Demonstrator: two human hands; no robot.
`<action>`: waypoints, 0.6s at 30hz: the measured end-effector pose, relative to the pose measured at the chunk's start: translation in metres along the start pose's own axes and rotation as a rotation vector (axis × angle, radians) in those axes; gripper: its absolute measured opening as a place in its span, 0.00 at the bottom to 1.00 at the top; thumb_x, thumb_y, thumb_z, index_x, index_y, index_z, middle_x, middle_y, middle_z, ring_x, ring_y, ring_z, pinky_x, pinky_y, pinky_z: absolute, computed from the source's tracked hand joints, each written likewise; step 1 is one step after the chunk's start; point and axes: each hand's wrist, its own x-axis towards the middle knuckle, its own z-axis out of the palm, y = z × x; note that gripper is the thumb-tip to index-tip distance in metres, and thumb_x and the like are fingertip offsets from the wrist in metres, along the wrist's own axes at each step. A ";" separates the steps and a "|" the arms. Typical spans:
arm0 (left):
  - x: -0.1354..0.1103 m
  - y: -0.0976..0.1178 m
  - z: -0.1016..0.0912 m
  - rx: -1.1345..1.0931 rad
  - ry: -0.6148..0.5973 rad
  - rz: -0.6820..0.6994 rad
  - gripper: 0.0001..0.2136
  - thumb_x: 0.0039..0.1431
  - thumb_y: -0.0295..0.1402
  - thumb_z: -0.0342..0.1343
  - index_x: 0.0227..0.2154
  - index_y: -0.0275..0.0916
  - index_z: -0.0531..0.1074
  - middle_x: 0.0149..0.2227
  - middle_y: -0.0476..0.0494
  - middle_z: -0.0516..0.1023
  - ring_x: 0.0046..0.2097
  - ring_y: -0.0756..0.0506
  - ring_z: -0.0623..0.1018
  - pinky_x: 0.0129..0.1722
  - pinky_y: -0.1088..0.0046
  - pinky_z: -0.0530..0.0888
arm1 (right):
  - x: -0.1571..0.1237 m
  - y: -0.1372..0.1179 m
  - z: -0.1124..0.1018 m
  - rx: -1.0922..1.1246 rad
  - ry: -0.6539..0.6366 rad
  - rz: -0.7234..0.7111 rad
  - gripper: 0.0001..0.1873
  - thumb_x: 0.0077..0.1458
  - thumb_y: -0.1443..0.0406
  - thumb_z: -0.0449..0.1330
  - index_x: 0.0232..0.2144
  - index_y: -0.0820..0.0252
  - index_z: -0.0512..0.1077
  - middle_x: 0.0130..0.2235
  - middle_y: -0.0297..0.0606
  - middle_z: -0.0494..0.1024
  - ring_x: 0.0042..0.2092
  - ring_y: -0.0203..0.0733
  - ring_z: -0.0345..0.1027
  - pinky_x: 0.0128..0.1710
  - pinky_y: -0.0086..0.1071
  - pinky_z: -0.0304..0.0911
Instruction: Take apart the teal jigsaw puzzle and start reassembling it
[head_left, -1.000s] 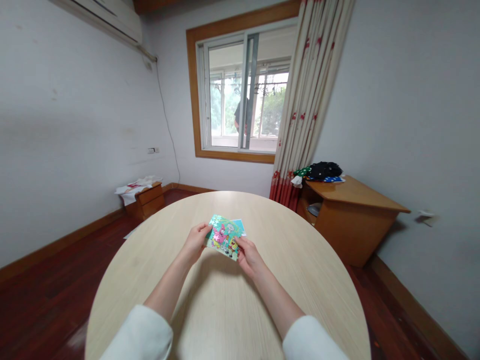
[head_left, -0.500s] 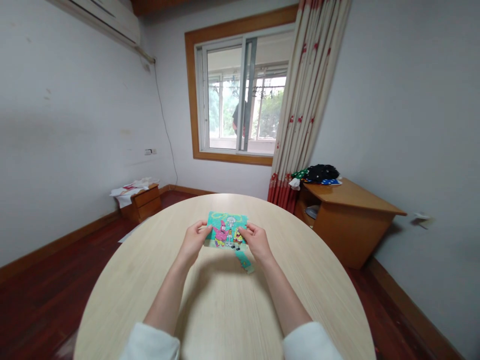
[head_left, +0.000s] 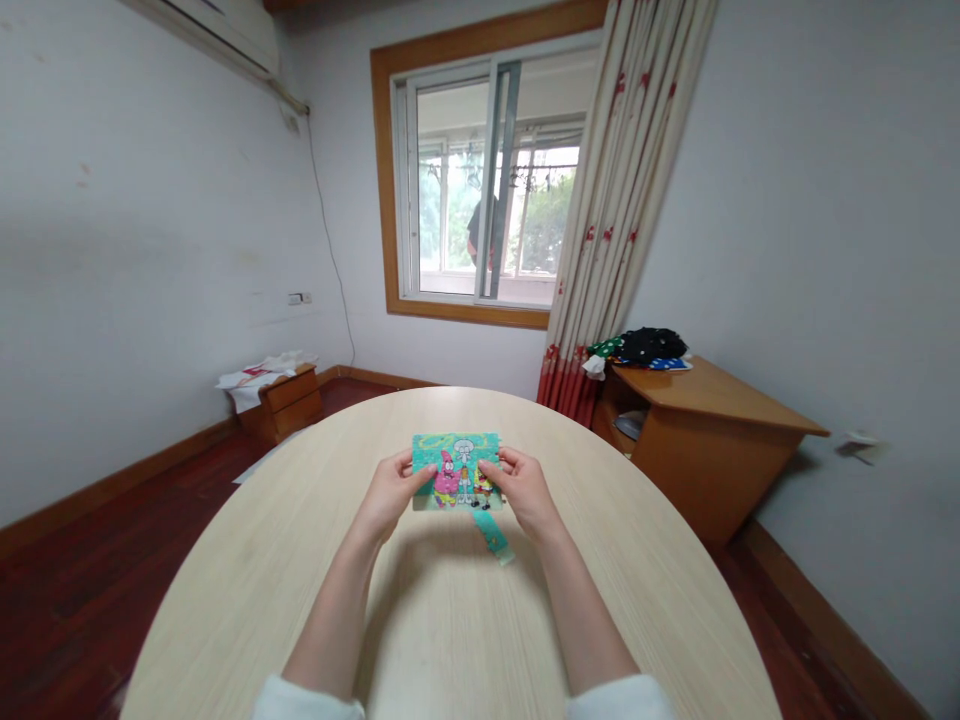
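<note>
Between my two hands is a turquoise cartoon picture card [head_left: 464, 480], held up just above the round table. Pink, pale and yellow cartoon figures show on its face. My left hand [head_left: 391, 490] pinches the card's left side, its thumb on the front and its fingers mostly behind. On the right side, my right hand [head_left: 523, 487] grips it the same way, with the thumb over the yellow figure. A narrow turquoise strip [head_left: 493, 537] with a pale end lies below the card, near my right wrist, and neither hand touches it.
The pale round table [head_left: 300, 560] spreads under both forearms. At the right stands a wooden desk [head_left: 720, 400] with a dark cloth pile [head_left: 651, 346]. A small wooden cabinet [head_left: 291, 404] with papers is at the left. Beyond the window [head_left: 450, 190], a person is partly visible.
The card faces me more squarely and sits slightly lower in view. My left thumb reaches farther onto its front. The whole view has shifted a little.
</note>
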 end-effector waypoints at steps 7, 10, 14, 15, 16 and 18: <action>-0.001 0.005 -0.006 0.086 0.040 0.021 0.24 0.31 0.47 0.69 0.30 0.33 0.77 0.31 0.40 0.82 0.35 0.38 0.79 0.38 0.63 0.75 | 0.001 -0.003 0.009 -0.030 -0.022 -0.017 0.22 0.31 0.52 0.71 0.27 0.61 0.75 0.29 0.38 0.80 0.31 0.44 0.73 0.34 0.37 0.69; -0.003 0.007 -0.009 0.066 0.016 0.008 0.24 0.33 0.48 0.68 0.31 0.34 0.77 0.31 0.40 0.82 0.34 0.39 0.79 0.37 0.63 0.75 | -0.001 -0.007 0.010 -0.013 -0.051 -0.011 0.22 0.32 0.51 0.71 0.26 0.61 0.74 0.29 0.38 0.80 0.31 0.44 0.73 0.35 0.37 0.69; -0.005 0.012 -0.011 0.020 -0.030 -0.043 0.24 0.34 0.47 0.68 0.33 0.34 0.77 0.32 0.39 0.81 0.33 0.40 0.79 0.34 0.64 0.75 | -0.005 -0.013 0.009 0.015 -0.098 0.009 0.22 0.34 0.51 0.70 0.28 0.62 0.76 0.30 0.39 0.80 0.32 0.43 0.73 0.36 0.36 0.69; -0.005 0.012 -0.012 0.012 -0.038 -0.047 0.24 0.34 0.47 0.68 0.33 0.34 0.77 0.32 0.39 0.81 0.33 0.40 0.79 0.33 0.65 0.75 | -0.005 -0.014 0.009 0.019 -0.109 0.013 0.23 0.35 0.51 0.70 0.29 0.62 0.76 0.30 0.39 0.80 0.32 0.43 0.73 0.36 0.36 0.68; -0.005 0.013 -0.012 0.006 -0.045 -0.045 0.25 0.34 0.46 0.68 0.34 0.34 0.77 0.32 0.39 0.81 0.33 0.40 0.79 0.33 0.65 0.75 | -0.005 -0.015 0.008 0.021 -0.119 0.015 0.23 0.35 0.52 0.70 0.30 0.62 0.76 0.30 0.38 0.80 0.32 0.42 0.73 0.36 0.36 0.68; -0.005 0.013 -0.014 0.000 -0.053 -0.036 0.25 0.34 0.46 0.68 0.34 0.34 0.77 0.33 0.39 0.81 0.33 0.40 0.79 0.33 0.66 0.74 | -0.004 -0.015 0.008 0.023 -0.131 0.008 0.22 0.36 0.52 0.70 0.31 0.62 0.77 0.30 0.38 0.80 0.31 0.41 0.72 0.35 0.34 0.68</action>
